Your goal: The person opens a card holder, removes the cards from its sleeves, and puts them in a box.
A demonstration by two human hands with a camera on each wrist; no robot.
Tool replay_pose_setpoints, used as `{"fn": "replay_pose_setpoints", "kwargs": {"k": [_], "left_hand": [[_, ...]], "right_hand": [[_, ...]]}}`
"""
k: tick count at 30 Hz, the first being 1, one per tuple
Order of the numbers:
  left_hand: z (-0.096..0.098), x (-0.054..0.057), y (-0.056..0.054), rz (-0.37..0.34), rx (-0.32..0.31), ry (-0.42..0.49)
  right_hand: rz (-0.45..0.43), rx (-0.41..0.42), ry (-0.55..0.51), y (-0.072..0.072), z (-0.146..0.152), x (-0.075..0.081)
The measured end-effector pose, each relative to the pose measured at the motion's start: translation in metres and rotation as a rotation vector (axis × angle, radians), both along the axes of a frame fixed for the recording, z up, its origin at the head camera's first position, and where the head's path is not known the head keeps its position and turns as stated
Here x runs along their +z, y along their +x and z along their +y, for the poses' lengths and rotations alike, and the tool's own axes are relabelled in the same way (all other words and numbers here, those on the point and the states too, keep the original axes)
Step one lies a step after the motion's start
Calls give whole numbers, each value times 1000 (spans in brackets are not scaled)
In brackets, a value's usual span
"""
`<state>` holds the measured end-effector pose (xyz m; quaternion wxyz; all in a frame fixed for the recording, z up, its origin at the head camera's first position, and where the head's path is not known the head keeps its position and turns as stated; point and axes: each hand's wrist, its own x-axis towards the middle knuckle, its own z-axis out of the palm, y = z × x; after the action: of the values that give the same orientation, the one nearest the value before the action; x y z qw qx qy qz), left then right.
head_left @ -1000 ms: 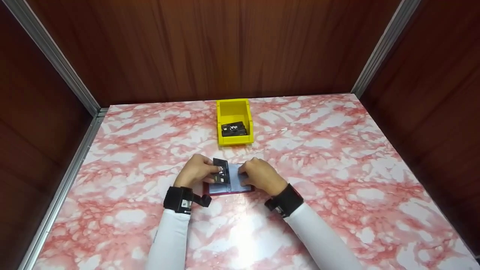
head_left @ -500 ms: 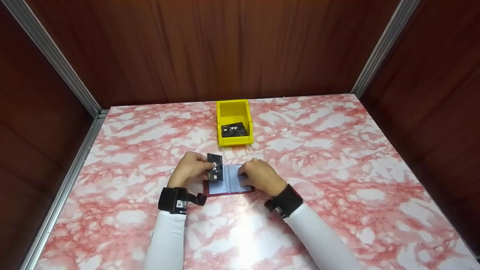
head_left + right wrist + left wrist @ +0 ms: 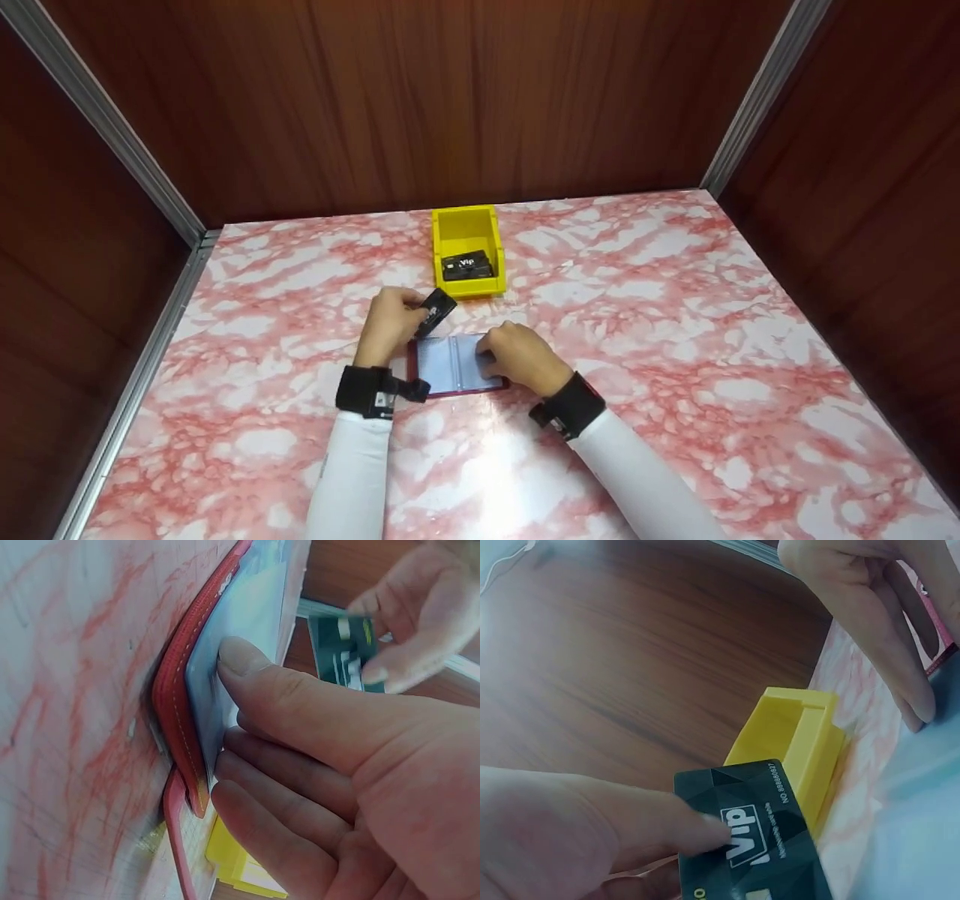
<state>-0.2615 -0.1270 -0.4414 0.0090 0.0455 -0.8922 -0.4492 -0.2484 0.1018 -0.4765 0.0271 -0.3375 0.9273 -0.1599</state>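
My left hand [image 3: 388, 324] pinches a black VIP card [image 3: 742, 817] between thumb and fingers, raised over the far left corner of an open card holder [image 3: 437, 367]. The holder lies flat on the table, with a red cover and clear plastic sleeves. At its right page, my right hand [image 3: 525, 360] grips the edge; in the right wrist view the thumb lies on the clear sleeve [image 3: 206, 682] and the other fingers are at the page's edge. The left page shows uncovered in the head view.
A yellow bin [image 3: 474, 289] stands beyond the holder, with more black VIP cards [image 3: 466, 265] lying inside near its front wall. The table [image 3: 675, 360] has a pink and white marbled top. Brown wood-look panels [image 3: 480, 97] enclose its back and sides.
My left hand first drew the card left, off the holder's pages, then moved it farther away toward the bin and tilted it. The right hand has stayed at the right page.
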Motion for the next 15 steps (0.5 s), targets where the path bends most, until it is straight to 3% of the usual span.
{"fn": "replay_pose_setpoints", "kwargs": {"k": [5, 9, 15], "left_hand": [[24, 22, -25, 132, -36, -185], [40, 38, -43, 188, -54, -343], [57, 40, -67, 272, -57, -535]], "right_hand": [[-10, -29, 9, -1, 4, 2], [9, -9, 1, -1, 4, 1], [25, 11, 0, 0, 1, -1]]}}
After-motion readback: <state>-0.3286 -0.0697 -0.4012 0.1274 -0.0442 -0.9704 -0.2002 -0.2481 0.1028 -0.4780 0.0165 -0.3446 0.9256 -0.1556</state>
